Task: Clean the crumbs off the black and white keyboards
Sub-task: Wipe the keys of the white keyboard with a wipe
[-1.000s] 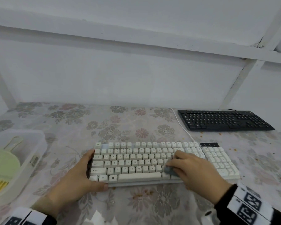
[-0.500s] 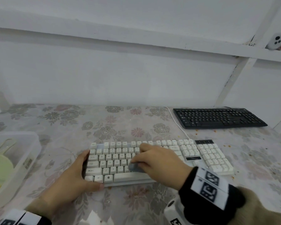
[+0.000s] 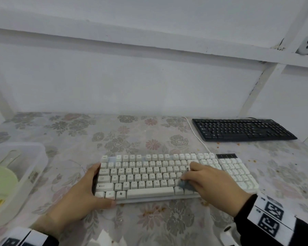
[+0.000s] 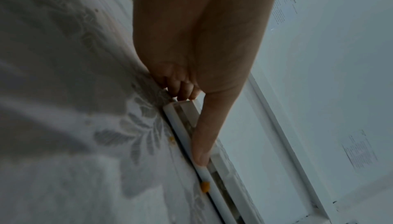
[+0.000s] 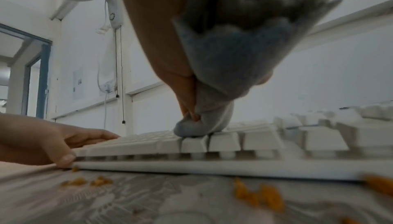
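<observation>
The white keyboard [image 3: 149, 176] lies on the flowered tablecloth in front of me. My left hand [image 3: 89, 189] grips its left end, fingers on the side edge and thumb [image 4: 202, 143] along the front edge. My right hand [image 3: 203, 181] holds a bunched grey-blue cloth [image 3: 185, 186] and presses it on the keys just right of the space bar; in the right wrist view the cloth [image 5: 223, 59] tip touches the key tops. The black keyboard [image 3: 242, 129] sits at the back right, untouched. Orange crumbs [image 5: 261, 195] lie on the tablecloth by the white keyboard's front edge.
A clear plastic tub [image 3: 37, 157] at the left holds a green dustpan and a yellow brush. The white keyboard's cable [image 3: 197, 137] runs back beside the black keyboard. More crumbs [image 3: 238, 144] dot the cloth near the black keyboard. A white wall stands behind the table.
My right hand swept the cloth left to the middle of the white keyboard, then back right to the keys beside the space bar. My left hand kept its hold.
</observation>
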Available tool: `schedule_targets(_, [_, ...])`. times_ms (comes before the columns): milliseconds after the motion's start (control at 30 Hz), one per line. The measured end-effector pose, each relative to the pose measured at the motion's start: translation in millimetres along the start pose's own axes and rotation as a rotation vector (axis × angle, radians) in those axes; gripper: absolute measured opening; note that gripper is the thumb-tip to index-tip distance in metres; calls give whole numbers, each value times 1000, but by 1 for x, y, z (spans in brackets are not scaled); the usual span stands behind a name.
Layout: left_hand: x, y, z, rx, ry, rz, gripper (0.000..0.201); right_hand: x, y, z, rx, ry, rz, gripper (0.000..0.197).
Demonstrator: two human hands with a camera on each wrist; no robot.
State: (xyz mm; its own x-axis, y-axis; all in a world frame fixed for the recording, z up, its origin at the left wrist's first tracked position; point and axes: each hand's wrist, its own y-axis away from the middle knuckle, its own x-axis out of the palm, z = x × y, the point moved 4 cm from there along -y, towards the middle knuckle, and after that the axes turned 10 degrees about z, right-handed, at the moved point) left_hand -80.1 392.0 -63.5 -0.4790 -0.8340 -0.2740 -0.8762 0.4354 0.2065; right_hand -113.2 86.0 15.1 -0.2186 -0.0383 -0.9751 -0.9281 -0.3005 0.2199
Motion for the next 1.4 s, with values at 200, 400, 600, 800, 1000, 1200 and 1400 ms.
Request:
schedule_targets(200, [1, 0, -1, 9, 25, -4, 116, -6, 1, -16, 80, 33, 55, 24])
schedule_targets(400, [1, -1, -1, 18, 37, 1, 111, -12, 8, -32, 194, 91, 115, 26])
schedule_targets(600, [-1, -1, 1, 6, 27, 5, 123, -20, 6, -23, 159, 0, 44, 23])
schedule_targets(800, [-3, -2, 4, -24, 14, -6, 126, -7, -8, 22, -116, -136, 42, 24])
schedule_targets(1000, [-3, -2, 4, -16, 10, 8, 133, 0, 18, -29, 84, -89, -74, 21])
schedule_targets(1200, [-2, -2, 2, -2, 7, 17, 130, 9, 32, -55, 230, 152, -33, 35])
schedule_targets(1400, [-2, -1, -1, 4, 9, 16, 131, -3, 19, -31, 55, 399, -18, 43])
